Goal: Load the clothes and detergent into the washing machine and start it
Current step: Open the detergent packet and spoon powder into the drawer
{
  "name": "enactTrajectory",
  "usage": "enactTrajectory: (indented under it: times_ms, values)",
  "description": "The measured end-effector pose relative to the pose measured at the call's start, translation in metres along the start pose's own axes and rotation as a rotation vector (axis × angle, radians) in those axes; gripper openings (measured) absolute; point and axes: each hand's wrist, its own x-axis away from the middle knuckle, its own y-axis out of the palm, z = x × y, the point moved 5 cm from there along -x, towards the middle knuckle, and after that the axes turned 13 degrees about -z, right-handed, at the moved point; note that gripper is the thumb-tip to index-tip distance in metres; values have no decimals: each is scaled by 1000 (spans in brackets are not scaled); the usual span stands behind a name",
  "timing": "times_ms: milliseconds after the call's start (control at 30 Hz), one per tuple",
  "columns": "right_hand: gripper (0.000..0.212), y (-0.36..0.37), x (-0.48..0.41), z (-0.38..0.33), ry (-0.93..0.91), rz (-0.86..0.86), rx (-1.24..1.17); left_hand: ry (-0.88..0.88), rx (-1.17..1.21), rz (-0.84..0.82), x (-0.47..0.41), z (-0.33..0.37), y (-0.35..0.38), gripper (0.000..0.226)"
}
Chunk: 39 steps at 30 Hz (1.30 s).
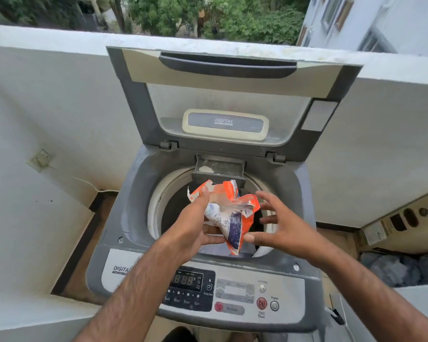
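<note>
On the left, a wall socket (42, 157) sits on the white wall. The washing machine (134, 193) stands centred with its lid (227, 77) raised upright; the detergent drawer (219, 169) is pulled out over the drum and holds some white powder. Our left hand (195, 225) grips the crumpled orange-and-white detergent packet (229, 215) over the drum opening, fingers (211, 236) closed around it. Our right hand (279, 225) is spread open, thumb touching the packet. A cardboard box (403, 223) stands to the right.
</note>
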Motion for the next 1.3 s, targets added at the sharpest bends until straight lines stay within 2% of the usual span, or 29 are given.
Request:
enactTrajectory:
  times_ms: [200, 300, 467, 667, 767, 1033, 1300]
  values:
    - [101, 29, 30, -25, -141, 40, -282, 35, -98, -178, 22, 15, 28, 66]
    - [96, 41, 48, -26, -166, 172, -363, 33, -142, -269, 37, 14, 39, 66]
    - [100, 59, 81, -17, -131, 347, -342, 14, -253, -386, 57, 5, 69, 60]
    - [110, 53, 132, -4, -43, 483, -301, 17, -350, -517, 69, -2, 121, 57]
    - [108, 44, 157, 2, -50, 533, -308, 18, -413, -585, 74, -4, 152, 58]
    - [91, 7, 255, 56, -50, 708, -344, -15, -631, -732, 82, -28, 280, 68]
    - [89, -52, 432, 170, 30, 894, -355, -43, -780, -881, 106, -99, 490, 64]
